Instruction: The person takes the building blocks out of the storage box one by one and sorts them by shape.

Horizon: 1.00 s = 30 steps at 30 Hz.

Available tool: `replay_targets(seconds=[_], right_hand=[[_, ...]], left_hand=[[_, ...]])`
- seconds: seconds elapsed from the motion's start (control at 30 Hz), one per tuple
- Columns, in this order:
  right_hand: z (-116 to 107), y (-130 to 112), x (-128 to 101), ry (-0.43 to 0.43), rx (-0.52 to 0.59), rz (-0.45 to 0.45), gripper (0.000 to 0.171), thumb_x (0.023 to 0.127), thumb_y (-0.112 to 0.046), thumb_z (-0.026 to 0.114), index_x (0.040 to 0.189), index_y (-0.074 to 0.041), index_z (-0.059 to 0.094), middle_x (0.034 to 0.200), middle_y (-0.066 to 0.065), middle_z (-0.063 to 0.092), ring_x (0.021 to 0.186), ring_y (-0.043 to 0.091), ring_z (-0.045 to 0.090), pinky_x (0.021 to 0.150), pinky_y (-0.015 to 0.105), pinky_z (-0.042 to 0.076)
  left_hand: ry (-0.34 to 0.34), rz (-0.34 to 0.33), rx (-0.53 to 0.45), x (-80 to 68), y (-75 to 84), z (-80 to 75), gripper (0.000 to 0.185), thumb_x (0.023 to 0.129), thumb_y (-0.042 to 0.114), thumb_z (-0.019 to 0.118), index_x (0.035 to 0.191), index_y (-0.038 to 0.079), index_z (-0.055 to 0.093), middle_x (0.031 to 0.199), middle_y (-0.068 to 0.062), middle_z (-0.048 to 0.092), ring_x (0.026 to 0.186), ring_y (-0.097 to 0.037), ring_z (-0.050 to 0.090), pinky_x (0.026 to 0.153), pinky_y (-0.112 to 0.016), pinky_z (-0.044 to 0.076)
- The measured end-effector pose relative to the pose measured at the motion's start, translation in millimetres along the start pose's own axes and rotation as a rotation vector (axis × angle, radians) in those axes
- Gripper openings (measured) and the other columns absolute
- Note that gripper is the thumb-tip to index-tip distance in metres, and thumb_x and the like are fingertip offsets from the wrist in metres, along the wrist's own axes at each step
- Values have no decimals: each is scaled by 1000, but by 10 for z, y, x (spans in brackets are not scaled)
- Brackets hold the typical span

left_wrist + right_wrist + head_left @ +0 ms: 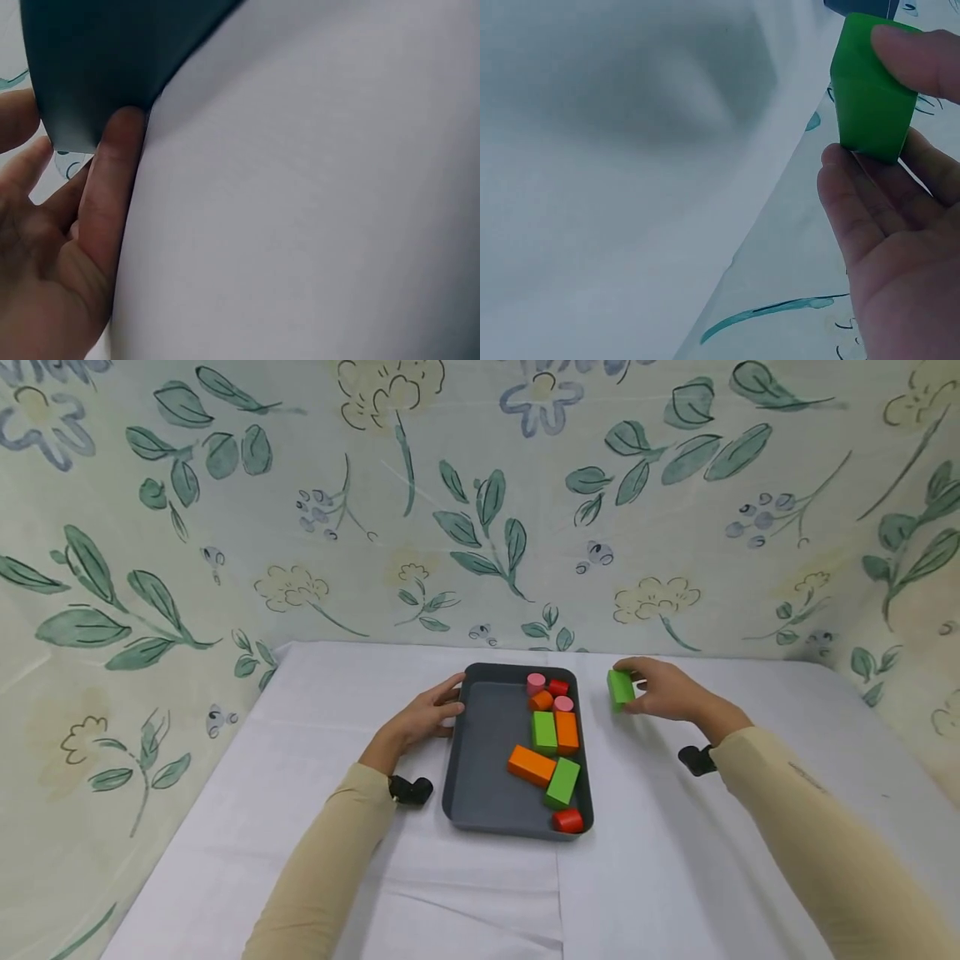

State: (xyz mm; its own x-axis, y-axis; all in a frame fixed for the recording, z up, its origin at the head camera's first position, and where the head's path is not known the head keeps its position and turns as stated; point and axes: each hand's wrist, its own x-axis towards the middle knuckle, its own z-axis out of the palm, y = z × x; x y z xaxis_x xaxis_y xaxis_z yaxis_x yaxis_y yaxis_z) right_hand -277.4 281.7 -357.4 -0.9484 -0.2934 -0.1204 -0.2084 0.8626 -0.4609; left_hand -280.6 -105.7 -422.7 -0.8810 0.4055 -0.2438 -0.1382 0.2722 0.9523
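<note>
My left hand (422, 720) lies along the left side of a dark grey tray (480, 814), its fingertips at the rim. In the left wrist view the fingers (109, 187) are fairly straight, one fingertip against the tray's outer wall (90, 67). To the right of the tray, my right hand (666, 689) pinches a green block (620, 690) between thumb and fingers. The right wrist view shows the thumb on one end of this block (874, 97) and fingertips at the other.
Along the tray's right side lie green blocks (544, 732), orange blocks (532, 765), red cylinders (567, 821), pink cylinders (563, 703) and an orange cylinder (541, 701). A white cloth (480, 902) covers the table. Behind hangs a leaf-patterned curtain (480, 435).
</note>
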Motion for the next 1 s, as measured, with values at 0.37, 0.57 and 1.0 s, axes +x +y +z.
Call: replay_targets(seconds=[0.37, 0.57, 1.0], right_hand=[[102, 37, 203, -58, 74, 72, 70, 84, -16, 69, 147, -2, 42, 151, 25, 42, 133, 45, 46, 110, 60, 43], [155, 93, 233, -71, 85, 88, 71, 84, -15, 68, 148, -3, 40, 151, 26, 43, 133, 45, 45, 111, 60, 42], [240, 108, 293, -91, 155, 92, 71, 84, -13, 68, 149, -7, 40, 151, 25, 41, 134, 44, 43, 111, 61, 40]], left_hand=[[19, -24, -5, -5, -27, -16, 65, 102, 16, 51, 156, 39, 25, 165, -7, 25, 149, -32, 35, 113, -54, 43], [10, -18, -18, -11, -4, -17, 65, 101, 17, 53, 156, 38, 26, 165, -7, 26, 148, -32, 36, 112, -53, 44], [7, -33, -58, -15, -16, -24, 64, 102, 15, 53, 156, 39, 27, 164, -6, 29, 146, -31, 39, 111, -53, 45]])
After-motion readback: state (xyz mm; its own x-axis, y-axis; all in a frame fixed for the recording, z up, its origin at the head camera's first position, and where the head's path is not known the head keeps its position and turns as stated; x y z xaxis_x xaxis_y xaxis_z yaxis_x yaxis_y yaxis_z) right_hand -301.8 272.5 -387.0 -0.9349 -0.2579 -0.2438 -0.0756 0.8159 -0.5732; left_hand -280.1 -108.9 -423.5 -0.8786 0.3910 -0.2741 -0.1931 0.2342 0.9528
